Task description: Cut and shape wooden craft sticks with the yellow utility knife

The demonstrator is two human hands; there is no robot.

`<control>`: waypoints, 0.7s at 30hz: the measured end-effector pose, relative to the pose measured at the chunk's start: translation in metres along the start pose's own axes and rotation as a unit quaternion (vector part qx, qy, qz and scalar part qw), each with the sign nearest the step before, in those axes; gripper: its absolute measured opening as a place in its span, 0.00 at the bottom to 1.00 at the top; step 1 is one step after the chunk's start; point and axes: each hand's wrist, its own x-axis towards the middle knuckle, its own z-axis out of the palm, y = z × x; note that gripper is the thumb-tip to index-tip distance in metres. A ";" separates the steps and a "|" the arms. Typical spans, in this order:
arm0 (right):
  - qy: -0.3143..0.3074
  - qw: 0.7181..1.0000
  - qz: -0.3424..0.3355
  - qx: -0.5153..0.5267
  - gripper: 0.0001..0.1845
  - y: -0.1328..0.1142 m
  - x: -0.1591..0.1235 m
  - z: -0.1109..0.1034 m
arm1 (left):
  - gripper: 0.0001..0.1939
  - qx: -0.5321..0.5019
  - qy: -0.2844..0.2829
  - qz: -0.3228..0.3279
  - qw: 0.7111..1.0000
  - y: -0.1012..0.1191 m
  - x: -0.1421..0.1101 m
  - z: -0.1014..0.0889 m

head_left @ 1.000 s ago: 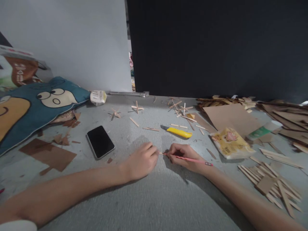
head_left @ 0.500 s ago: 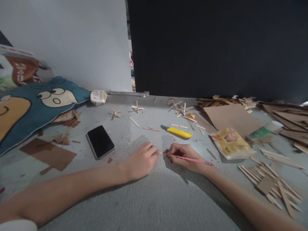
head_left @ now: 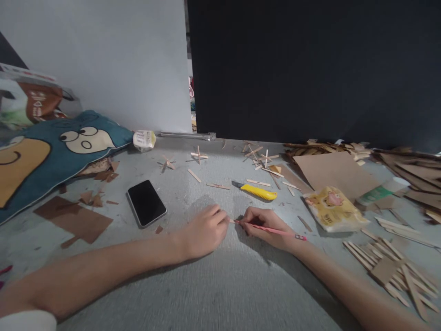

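Note:
My right hand (head_left: 263,225) is closed around a pink pencil (head_left: 275,231), its eraser end pointing back over the wrist and its tip toward my left hand. My left hand (head_left: 208,232) rests on the grey table, fingers curled down and pinching a thin wooden stick (head_left: 232,221). Only a short end of that stick shows; the rest is hidden under my fingers. The pencil tip meets or nearly meets this end. Just beyond my hands lies a yellow utility knife (head_left: 258,191) with its blade out.
Wooden sticks (head_left: 218,186) and small stick crosses (head_left: 199,155) lie further back. A phone (head_left: 146,203) and brown cardboard (head_left: 74,218) are left, beside a blue cushion (head_left: 69,161). On the right are a yellow tissue pack (head_left: 334,209), a glue bottle (head_left: 382,191) and bundled sticks (head_left: 392,271).
The whole view has shifted slightly, so things appear a little further right. Both hands keep their grips and nearly the same pose.

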 end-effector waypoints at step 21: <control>0.092 0.996 0.006 -0.012 0.26 0.001 -0.003 -0.002 | 0.10 -0.011 0.006 0.003 1.000 -0.001 -0.001 0.000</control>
